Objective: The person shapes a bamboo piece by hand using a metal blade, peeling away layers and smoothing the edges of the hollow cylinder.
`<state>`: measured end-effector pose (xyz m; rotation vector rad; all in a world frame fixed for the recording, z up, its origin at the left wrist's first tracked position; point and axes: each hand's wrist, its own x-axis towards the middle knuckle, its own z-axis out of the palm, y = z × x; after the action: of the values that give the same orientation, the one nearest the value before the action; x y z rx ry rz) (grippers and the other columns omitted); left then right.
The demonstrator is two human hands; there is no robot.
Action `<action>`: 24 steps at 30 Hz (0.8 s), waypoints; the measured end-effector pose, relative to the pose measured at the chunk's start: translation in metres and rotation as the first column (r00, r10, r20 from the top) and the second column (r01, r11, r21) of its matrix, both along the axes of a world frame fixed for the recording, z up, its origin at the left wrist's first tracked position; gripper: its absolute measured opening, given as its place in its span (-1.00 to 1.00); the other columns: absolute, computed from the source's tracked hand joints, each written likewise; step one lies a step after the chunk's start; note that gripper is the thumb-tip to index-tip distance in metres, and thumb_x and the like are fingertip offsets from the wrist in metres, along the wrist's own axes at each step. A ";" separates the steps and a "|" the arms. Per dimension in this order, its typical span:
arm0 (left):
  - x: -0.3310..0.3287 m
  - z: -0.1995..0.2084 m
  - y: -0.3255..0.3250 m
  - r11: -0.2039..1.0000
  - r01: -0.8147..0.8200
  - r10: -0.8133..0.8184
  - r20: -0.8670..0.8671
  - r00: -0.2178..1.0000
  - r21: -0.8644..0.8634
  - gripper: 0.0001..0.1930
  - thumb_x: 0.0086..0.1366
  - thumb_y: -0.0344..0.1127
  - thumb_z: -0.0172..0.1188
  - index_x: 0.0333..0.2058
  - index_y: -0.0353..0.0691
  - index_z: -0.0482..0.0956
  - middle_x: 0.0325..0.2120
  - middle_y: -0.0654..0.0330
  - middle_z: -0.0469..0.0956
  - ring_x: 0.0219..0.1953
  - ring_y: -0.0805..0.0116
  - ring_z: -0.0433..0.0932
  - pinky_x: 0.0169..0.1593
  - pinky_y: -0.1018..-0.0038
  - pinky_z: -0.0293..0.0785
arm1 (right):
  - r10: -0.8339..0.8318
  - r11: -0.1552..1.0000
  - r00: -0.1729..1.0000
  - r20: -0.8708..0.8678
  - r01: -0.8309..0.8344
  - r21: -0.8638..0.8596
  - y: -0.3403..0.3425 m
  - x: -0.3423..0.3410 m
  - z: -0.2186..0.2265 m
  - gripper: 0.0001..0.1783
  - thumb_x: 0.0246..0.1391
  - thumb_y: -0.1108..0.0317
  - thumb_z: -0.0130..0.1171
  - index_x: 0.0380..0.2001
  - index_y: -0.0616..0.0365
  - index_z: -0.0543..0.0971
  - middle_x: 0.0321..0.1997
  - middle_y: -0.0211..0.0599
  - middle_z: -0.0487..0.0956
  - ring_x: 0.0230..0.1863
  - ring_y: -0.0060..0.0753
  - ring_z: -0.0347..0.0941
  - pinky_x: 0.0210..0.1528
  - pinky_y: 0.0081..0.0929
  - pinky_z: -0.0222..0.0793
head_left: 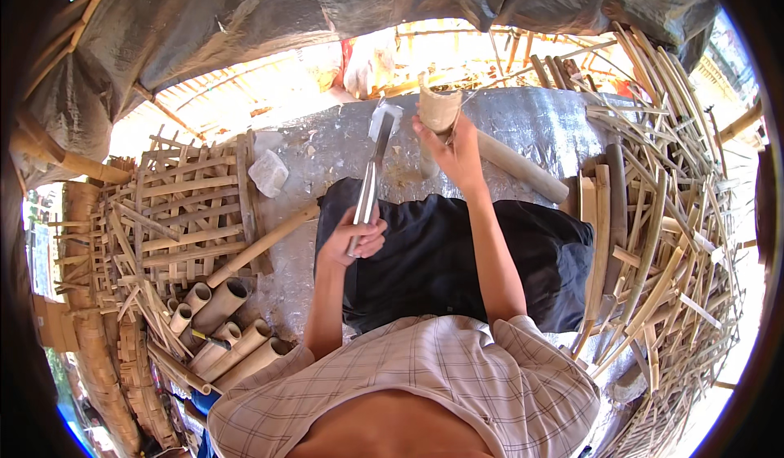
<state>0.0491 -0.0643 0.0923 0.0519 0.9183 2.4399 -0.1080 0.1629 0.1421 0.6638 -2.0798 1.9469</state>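
My left hand (357,237) is closed around the shiny metal handle of a long, knife-like tool (371,176). Its narrow, darker end points up and away, in front of a whitish lump (385,120). To the right, my right hand (452,149) grips a short, pale bamboo piece (439,111) from below and its right side. The piece looks like a cup with an uneven, cut upper rim. Tool and bamboo are apart. A longer bamboo tube (523,168) lies on the grey sheet (327,135) beyond my dark-covered legs (457,254).
Cut bamboo tubes (220,304) and a slatted bamboo lattice (192,213) are on the left, near a whitish stone block (268,174). A large heap of bamboo strips (678,270) fills the right side. Dark plastic sheeting (367,0) hangs overhead.
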 end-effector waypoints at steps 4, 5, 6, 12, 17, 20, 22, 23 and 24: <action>-0.005 0.064 -0.009 0.990 -0.010 -0.019 -0.204 0.979 -0.139 -0.80 0.41 -0.40 0.22 -0.32 -0.22 0.35 -0.66 0.29 0.32 -0.77 0.62 0.23 -0.70 0.64 0.11 | -0.067 0.997 0.989 -0.130 0.070 0.024 -0.013 0.003 -0.004 -0.73 0.23 0.50 0.34 -0.04 0.37 0.60 -0.08 -0.22 0.63 -0.10 -0.49 0.63 -0.07 -0.51 0.54; -0.006 0.079 -0.006 0.992 -0.007 -0.025 -0.243 0.970 -0.128 -0.80 0.42 -0.39 0.23 -0.32 -0.23 0.35 -0.66 0.29 0.32 -0.77 0.62 0.23 -0.70 0.63 0.11 | -0.067 0.998 0.991 -0.112 0.066 -0.012 -0.013 0.005 -0.003 -0.70 0.21 0.48 0.37 -0.03 0.37 0.59 -0.11 -0.17 0.61 -0.15 -0.37 0.60 -0.11 -0.45 0.51; -0.005 0.092 -0.005 0.993 -0.010 -0.024 -0.283 0.959 -0.118 -0.79 0.43 -0.39 0.23 -0.31 -0.24 0.35 -0.66 0.29 0.33 -0.77 0.62 0.23 -0.71 0.63 0.10 | -0.060 0.997 0.994 -0.095 0.055 -0.050 -0.015 0.007 0.000 -0.66 0.18 0.47 0.39 -0.02 0.37 0.58 -0.14 -0.11 0.58 -0.21 -0.26 0.57 -0.16 -0.40 0.49; -0.013 0.146 0.008 0.987 0.161 -0.155 -0.317 0.936 -0.005 -0.72 0.54 -0.21 0.10 -0.14 -0.37 0.34 -0.67 0.23 0.33 -0.82 0.61 0.21 -0.75 0.63 0.11 | -0.038 0.997 0.991 -0.129 0.029 -0.073 -0.008 0.005 0.015 -0.57 0.17 0.52 0.38 0.08 0.38 0.52 -0.12 -0.04 0.53 -0.24 -0.19 0.58 -0.23 -0.35 0.52; -0.019 0.168 0.022 0.983 0.122 -0.151 -0.222 0.963 -0.141 -0.63 0.62 -0.10 -0.08 -0.10 -0.40 0.36 -0.68 0.26 0.30 -0.85 0.60 0.21 -0.79 0.62 0.14 | -0.014 0.999 0.999 -0.044 0.012 -0.040 -0.007 0.007 0.021 -0.60 0.15 0.57 0.38 0.03 0.41 0.51 -0.11 -0.02 0.53 -0.22 -0.16 0.62 -0.23 -0.36 0.59; -0.019 0.169 0.024 0.989 0.099 -0.119 -0.179 0.977 -0.114 -0.61 0.63 -0.08 -0.14 -0.11 -0.39 0.34 -0.69 0.28 0.29 -0.86 0.59 0.21 -0.80 0.61 0.16 | -0.032 0.998 0.998 -0.058 0.029 -0.052 -0.009 0.008 0.018 -0.63 0.14 0.56 0.39 -0.03 0.42 0.50 -0.11 0.00 0.53 -0.21 -0.10 0.63 -0.22 -0.35 0.60; -0.017 0.168 0.022 0.993 0.110 -0.114 -0.169 0.979 -0.035 -0.63 0.63 -0.09 -0.15 -0.11 -0.38 0.33 -0.68 0.27 0.30 -0.85 0.58 0.22 -0.80 0.61 0.17 | -0.038 0.997 0.997 -0.061 0.033 -0.074 -0.010 0.007 0.018 -0.66 0.15 0.57 0.38 -0.06 0.42 0.50 -0.10 0.02 0.53 -0.20 -0.06 0.63 -0.22 -0.35 0.60; -0.016 0.169 0.021 0.994 0.109 -0.110 -0.145 0.983 -0.017 -0.63 0.64 -0.10 -0.18 -0.12 -0.38 0.32 -0.68 0.28 0.29 -0.86 0.57 0.23 -0.79 0.61 0.18 | -0.054 0.995 0.995 -0.087 0.047 -0.083 -0.012 0.005 0.016 -0.64 0.16 0.54 0.38 -0.03 0.41 0.51 -0.10 0.02 0.54 -0.23 -0.04 0.61 -0.22 -0.33 0.57; -0.016 0.169 0.020 0.995 0.104 -0.104 -0.123 0.987 -0.005 -0.63 0.64 -0.10 -0.19 -0.12 -0.38 0.32 -0.68 0.28 0.29 -0.86 0.57 0.22 -0.79 0.61 0.18 | -0.069 0.994 0.991 -0.112 0.059 -0.090 -0.012 0.005 0.016 -0.62 0.16 0.51 0.39 0.00 0.39 0.51 -0.11 0.03 0.54 -0.25 -0.02 0.59 -0.22 -0.31 0.55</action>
<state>0.0335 -0.0440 0.2616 0.2472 0.9421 2.3621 -0.1033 0.1506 0.1580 0.6657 -1.9137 1.9051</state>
